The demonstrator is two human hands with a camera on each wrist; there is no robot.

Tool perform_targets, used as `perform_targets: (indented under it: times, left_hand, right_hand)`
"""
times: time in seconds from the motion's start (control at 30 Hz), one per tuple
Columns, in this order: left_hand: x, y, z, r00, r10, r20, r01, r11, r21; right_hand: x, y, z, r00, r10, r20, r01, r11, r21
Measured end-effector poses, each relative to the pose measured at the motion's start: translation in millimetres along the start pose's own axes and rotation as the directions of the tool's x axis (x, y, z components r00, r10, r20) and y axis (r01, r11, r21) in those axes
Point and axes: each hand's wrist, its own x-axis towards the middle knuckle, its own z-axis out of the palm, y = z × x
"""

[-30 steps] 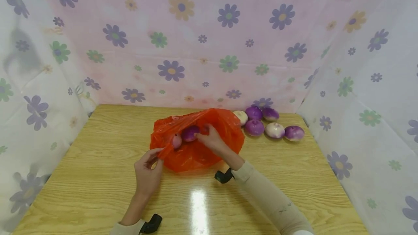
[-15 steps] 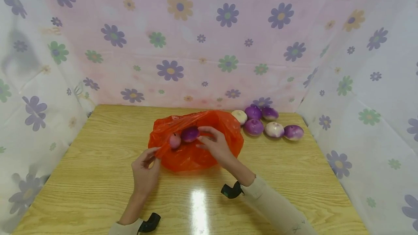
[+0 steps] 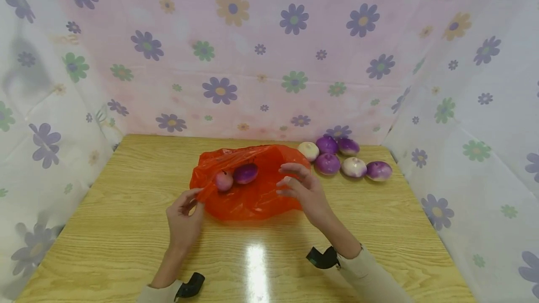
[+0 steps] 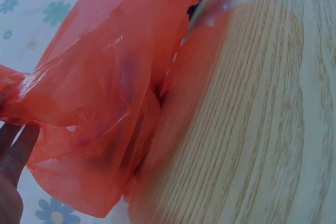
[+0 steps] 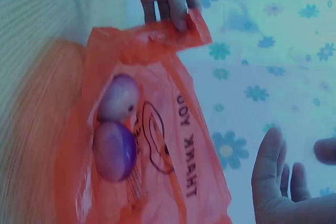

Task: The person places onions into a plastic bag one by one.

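Observation:
A red plastic bag (image 3: 252, 205) lies on the table with its mouth spread. Inside rest a pinkish round vegetable (image 3: 224, 181) and a purple one (image 3: 246, 173), side by side; the right wrist view shows both, the pinkish (image 5: 119, 98) and the purple (image 5: 115, 151). The left hand (image 3: 184, 221) pinches the bag's left edge between thumb and fingers, and in the left wrist view its fingers (image 4: 20, 153) touch the film. Over the bag's right part the right hand (image 3: 309, 194) holds nothing, its fingers spread and slightly bent.
Several purple and white vegetables (image 3: 327, 164) stand in a group at the table's back right, just beyond the bag. A flowered cloth (image 3: 261, 60) hangs behind the wooden table (image 3: 126, 191) and along both sides.
The right hand has drawn back to the right, away from the purple vegetable, which stays in the bag. The left hand, still pinching the edge, has shifted slightly left.

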Motion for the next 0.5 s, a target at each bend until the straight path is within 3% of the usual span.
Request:
perform_targets:
  times: [0.2, 0.5]
  left_hand:
    - [1.4, 0.8, -1.4, 1.000, -0.011, 0.000, 0.011, 1.000, -0.005]
    - [2.5, -3.4, -2.9, 1.000, 0.002, -0.007, -0.001, 1.000, 0.008]
  right_hand:
    - [-7.9, -1.4, -32.6, 0.995, -0.092, -0.043, 0.092, 0.996, -0.013]
    - [-10.0, 17.3, -93.0, 0.961, -0.117, -0.251, 0.107, 0.993, -0.055]
